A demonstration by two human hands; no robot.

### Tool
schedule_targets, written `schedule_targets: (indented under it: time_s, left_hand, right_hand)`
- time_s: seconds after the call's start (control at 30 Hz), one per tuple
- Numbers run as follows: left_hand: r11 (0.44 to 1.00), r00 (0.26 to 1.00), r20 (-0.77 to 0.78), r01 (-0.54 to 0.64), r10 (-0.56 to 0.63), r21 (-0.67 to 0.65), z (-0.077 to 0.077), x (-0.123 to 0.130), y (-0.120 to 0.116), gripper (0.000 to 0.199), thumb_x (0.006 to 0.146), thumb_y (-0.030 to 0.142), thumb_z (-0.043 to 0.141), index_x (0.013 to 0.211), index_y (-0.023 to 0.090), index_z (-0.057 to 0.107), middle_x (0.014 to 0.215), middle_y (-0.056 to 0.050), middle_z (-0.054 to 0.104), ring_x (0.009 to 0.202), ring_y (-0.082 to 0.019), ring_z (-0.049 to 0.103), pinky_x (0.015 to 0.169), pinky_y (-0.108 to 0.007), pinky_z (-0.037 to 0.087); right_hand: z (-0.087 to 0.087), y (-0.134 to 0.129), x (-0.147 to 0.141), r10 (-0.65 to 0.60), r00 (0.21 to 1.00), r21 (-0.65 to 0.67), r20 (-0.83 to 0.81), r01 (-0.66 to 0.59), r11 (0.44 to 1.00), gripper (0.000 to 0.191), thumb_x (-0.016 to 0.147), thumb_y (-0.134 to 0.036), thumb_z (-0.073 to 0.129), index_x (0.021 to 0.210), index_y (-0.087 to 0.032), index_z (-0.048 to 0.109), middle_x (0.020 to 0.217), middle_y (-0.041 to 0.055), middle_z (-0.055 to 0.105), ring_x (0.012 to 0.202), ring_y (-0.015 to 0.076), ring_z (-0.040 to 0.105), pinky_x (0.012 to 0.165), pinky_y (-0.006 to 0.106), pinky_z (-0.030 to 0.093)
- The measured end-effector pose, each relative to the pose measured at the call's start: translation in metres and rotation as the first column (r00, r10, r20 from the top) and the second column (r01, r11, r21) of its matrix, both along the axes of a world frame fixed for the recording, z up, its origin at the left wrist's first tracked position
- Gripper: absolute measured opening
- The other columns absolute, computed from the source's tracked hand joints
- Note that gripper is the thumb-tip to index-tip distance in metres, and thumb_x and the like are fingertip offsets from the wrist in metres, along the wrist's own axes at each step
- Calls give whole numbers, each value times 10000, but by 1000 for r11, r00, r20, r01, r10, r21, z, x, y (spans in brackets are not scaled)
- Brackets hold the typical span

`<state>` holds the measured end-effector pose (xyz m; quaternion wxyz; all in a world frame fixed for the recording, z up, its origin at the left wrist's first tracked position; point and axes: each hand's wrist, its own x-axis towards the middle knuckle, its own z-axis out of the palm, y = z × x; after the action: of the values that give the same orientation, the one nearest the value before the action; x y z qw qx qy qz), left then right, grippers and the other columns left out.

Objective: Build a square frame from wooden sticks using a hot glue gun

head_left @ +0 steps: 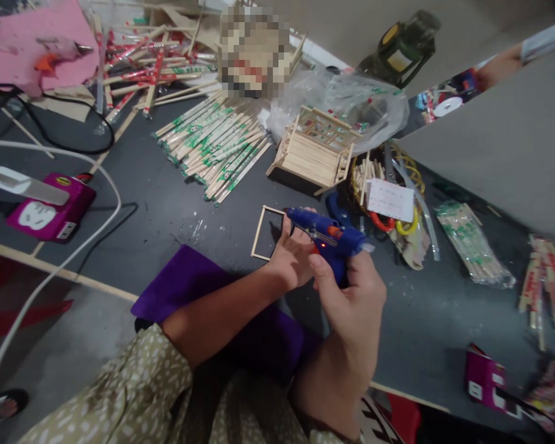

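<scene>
My right hand (356,296) grips a blue hot glue gun (335,240), its fingers wrapped round the handle. A small red light glows on the gun's side, and its nozzle points left. Beyond the gun, my left hand (293,256) is closed at the right side of a small rectangular frame of thin wooden sticks (258,231). The nozzle tip is close to the frame's upper right corner; whether they touch, I cannot tell. Part of my left fingers and the frame's right side are hidden. Under my left forearm lies a purple cloth (180,280).
Behind the frame are wrapped chopsticks (217,145) and a small stick-built bed-like model (312,154). A basket (409,163) holds short sticks. At left, a purple power socket (50,206) has a white cable (106,228) nearby. Another glue gun (50,58) lies on pink material.
</scene>
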<state>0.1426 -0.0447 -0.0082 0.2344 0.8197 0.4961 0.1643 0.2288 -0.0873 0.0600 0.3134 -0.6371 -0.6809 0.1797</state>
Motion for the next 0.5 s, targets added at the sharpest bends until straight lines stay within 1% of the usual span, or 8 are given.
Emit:
schedule_targets:
  time_s: [0.17,0.3,0.37,0.5]
  left_hand:
    - [1000,1000,-26,5,-4,25,-10,2,-2,548,948,365,401,1457,172,455,1579,-122,357,1505,-298,197,1212,-514,205]
    - [999,999,-42,-5,7,43,-16,5,-4,552,937,345,415,1469,202,436,1562,-85,396,1493,-268,245,1206,-475,241]
    - [999,999,-43,-14,16,35,-18,6,-4,570,932,336,415,1485,197,414,1556,-77,406,1486,-256,266,1203,-451,259]
    - [1000,999,-42,2,-1,29,-26,11,-4,584,927,344,416,1488,182,413,1560,-78,401,1482,-270,277,1198,-454,274]
  right_hand:
    - [-5,9,-4,71,991,-28,111,-68,997,370,865,-473,604,1147,-240,656,877,48,714,682,209,634,611,321,482]
    - [-5,17,-5,123,978,-75,167,-112,991,415,869,-476,589,1203,-236,646,859,50,723,633,201,614,587,313,460]
    - [-6,21,-4,157,969,-91,191,-141,986,431,868,-465,591,1226,-231,643,834,45,723,608,195,609,585,312,460]
    - [-11,26,-2,204,951,-106,232,-184,977,483,868,-448,580,1286,-212,624,813,49,725,611,209,627,594,327,474]
